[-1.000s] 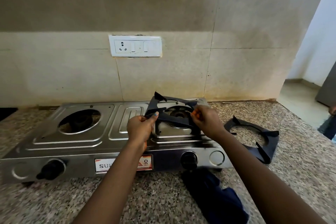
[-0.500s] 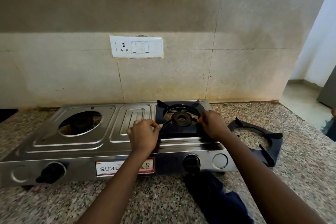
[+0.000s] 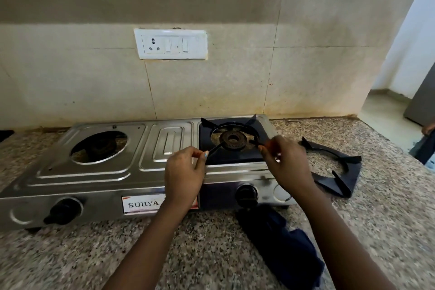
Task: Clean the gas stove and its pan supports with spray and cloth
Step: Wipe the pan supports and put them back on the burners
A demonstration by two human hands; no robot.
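head | pan support (image 3: 231,125) on stove (image 3: 98,172) | both hands' grip at front prongs

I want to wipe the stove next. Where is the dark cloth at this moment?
In the head view, the dark cloth lies crumpled on the granite counter, in front of the stove's right knob, under the right forearm.

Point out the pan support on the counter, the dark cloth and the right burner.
pan support on the counter (image 3: 353,173), head view, right frame edge.
dark cloth (image 3: 282,245), head view, middle of its folds.
right burner (image 3: 233,140), head view, ring top.
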